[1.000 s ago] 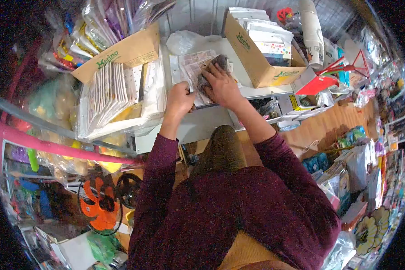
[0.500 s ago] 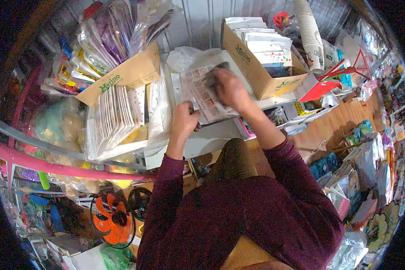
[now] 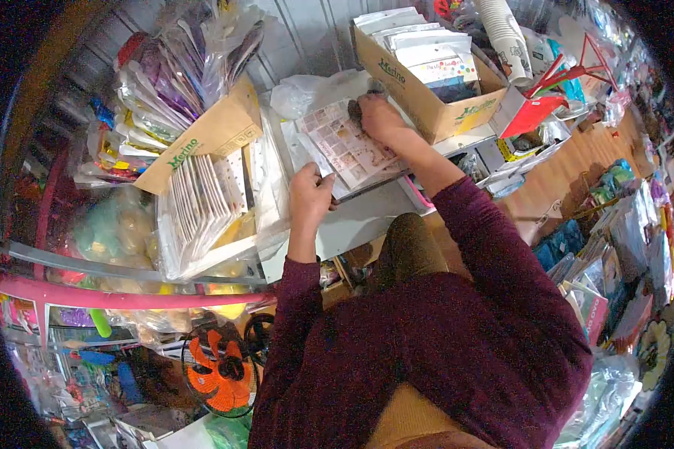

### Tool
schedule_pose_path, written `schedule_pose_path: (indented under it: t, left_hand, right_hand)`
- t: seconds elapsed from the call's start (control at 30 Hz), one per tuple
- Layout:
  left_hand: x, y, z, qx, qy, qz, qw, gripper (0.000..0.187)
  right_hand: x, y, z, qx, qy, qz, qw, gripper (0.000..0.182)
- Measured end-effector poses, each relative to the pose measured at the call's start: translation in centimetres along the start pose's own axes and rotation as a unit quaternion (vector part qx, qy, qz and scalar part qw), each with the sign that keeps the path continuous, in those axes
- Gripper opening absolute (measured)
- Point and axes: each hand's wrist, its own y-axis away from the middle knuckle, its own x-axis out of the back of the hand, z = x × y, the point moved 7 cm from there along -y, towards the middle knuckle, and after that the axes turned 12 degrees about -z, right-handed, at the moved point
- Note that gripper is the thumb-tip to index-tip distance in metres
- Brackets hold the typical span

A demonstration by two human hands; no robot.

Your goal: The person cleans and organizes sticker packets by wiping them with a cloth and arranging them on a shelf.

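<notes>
A flat packet printed with small brown and pink squares point(image 3: 337, 138) lies on top of other flat packets on the white shelf. My left hand point(image 3: 311, 196) is closed at its near left corner, thumb and curled fingers pinching the edge. Over the packet's right side, my right hand point(image 3: 384, 120) presses down a dark cloth point(image 3: 355, 112), bunched under its fingers. Part of the cloth is hidden by the hand. Behind the packet lies crumpled clear plastic point(image 3: 296, 96).
An open carton of white packets point(image 3: 468, 120) stands right of the packet; another carton point(image 3: 236, 127) with upright packets stands left. Below left are a pink rail point(image 3: 142, 297) and an orange-bladed fan point(image 3: 221, 370). Stacked paper cups point(image 3: 505, 41) and a red frame point(image 3: 573, 75) are at the right.
My right hand has moved with the dark cloth slightly toward the packet's far right side, and its motion blur is gone. My left hand stays at the corner. The view has shifted a little.
</notes>
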Motion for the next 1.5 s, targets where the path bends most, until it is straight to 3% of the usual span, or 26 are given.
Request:
schedule_pose_path:
  t: [0.07, 0.17, 0.27, 0.37, 0.43, 0.47, 0.53, 0.57, 0.63, 0.67, 0.73, 0.8, 0.87, 0.93, 0.97, 1.07, 1.13, 1.2, 1.27, 1.33, 1.5]
  left_hand:
    - [-0.2, 0.2, -0.2, -0.008, -0.012, -0.005, 1.0, 0.021]
    - [0.1, 0.0, -0.3, 0.012, 0.017, 0.032, 0.999, 0.017]
    - [0.3, -0.3, 0.0, 0.04, 0.13, 0.052, 0.989, 0.021]
    - [-0.3, -0.9, 0.4, 0.028, 0.144, -0.003, 0.989, 0.029]
    - [-0.2, -1.0, 2.1, -0.03, 0.058, -0.006, 0.998, 0.021]
    - [0.2, -1.0, 2.5, -0.027, 0.051, -0.009, 0.998, 0.021]
    - [2.7, 0.3, 7.1, -0.175, -0.035, 0.126, 0.976, 0.014]
    - [2.9, 0.8, 8.5, -0.173, -0.037, 0.121, 0.977, 0.014]
    - [3.6, 4.6, 13.7, -0.33, -0.261, 0.288, 0.86, 0.01]
    - [3.5, 4.8, 13.7, -0.328, -0.261, 0.287, 0.861, 0.01]
    - [1.5, 6.4, 14.6, -0.392, -0.405, 0.295, 0.771, 0.013]
    - [-0.4, 6.5, 12.4, -0.379, -0.437, 0.242, 0.778, 0.016]
    - [-2.4, 6.0, 8.1, -0.361, -0.453, 0.19, 0.793, 0.019]
    - [-4.1, 6.0, 5.1, -0.343, -0.447, 0.157, 0.811, 0.021]
    - [-4.7, 6.0, 4.1, -0.343, -0.429, 0.152, 0.822, 0.022]
    - [-4.7, 6.1, 3.0, -0.347, -0.399, 0.162, 0.833, 0.017]
    - [-4.9, 5.8, 2.5, -0.28, -0.442, 0.145, 0.839, 0.017]
    - [-4.6, 6.0, 2.5, -0.281, -0.433, 0.139, 0.845, 0.016]
    - [-4.5, 5.4, 3.0, -0.283, -0.422, 0.138, 0.85, 0.016]
    - [-4.6, 5.8, 3.0, -0.251, -0.437, 0.138, 0.853, 0.016]
    - [-4.5, 6.1, 3.2, -0.282, -0.408, 0.16, 0.853, 0.015]
  right_hand:
    - [1.1, 1.0, 0.7, -0.005, 0.006, 0.052, 0.999, 0.022]
    - [4.1, 4.2, 0.1, 0.058, -0.088, 0.151, 0.983, 0.025]
    - [5.3, 6.5, 0.3, 0.082, -0.159, 0.213, 0.96, 0.03]
    - [5.2, 8.2, 1.3, 0.088, -0.196, 0.271, 0.938, 0.03]
    - [5.7, 10.1, 1.5, 0.122, -0.194, 0.368, 0.901, 0.026]
    - [5.8, 10.4, 1.9, 0.118, -0.2, 0.37, 0.899, 0.026]
    - [8.2, 12.0, 1.5, 0.174, -0.287, 0.357, 0.872, 0.028]
    - [8.3, 12.3, 2.1, 0.144, -0.353, 0.341, 0.859, 0.029]
    - [10.2, 14.2, 1.6, 0.159, -0.385, 0.372, 0.829, 0.031]
    - [11.6, 15.7, 0.7, 0.187, -0.381, 0.393, 0.816, 0.032]
    - [13.1, 17.5, 0.7, 0.22, -0.432, 0.431, 0.761, 0.036]
    - [14.4, 19.3, 0.8, 0.232, -0.397, 0.464, 0.757, 0.039]
    - [15.6, 19.6, -0.2, 0.214, -0.411, 0.397, 0.792, 0.038]
    - [14.9, 18.6, -1.3, 0.199, -0.256, 0.382, 0.866, 0.039]
    - [14.5, 18.4, -3.6, 0.251, -0.171, 0.37, 0.878, 0.047]
    - [8.3, 14.8, -7.6, 0.305, -0.135, 0.156, 0.93, 0.052]
    - [0.5, 12.1, -8.4, 0.329, -0.029, 0.073, 0.941, 0.047]
    - [-2.3, 11.4, -8.4, 0.327, 0.076, 0.037, 0.941, 0.043]
    - [-2.1, 10.0, -7.6, 0.312, 0.092, 0.043, 0.945, 0.042]
    - [-2.3, 9.4, -6.9, 0.288, 0.095, 0.039, 0.952, 0.042]
    - [-1.3, 5.0, -2.1, 0.15, 0.042, 0.03, 0.987, 0.037]
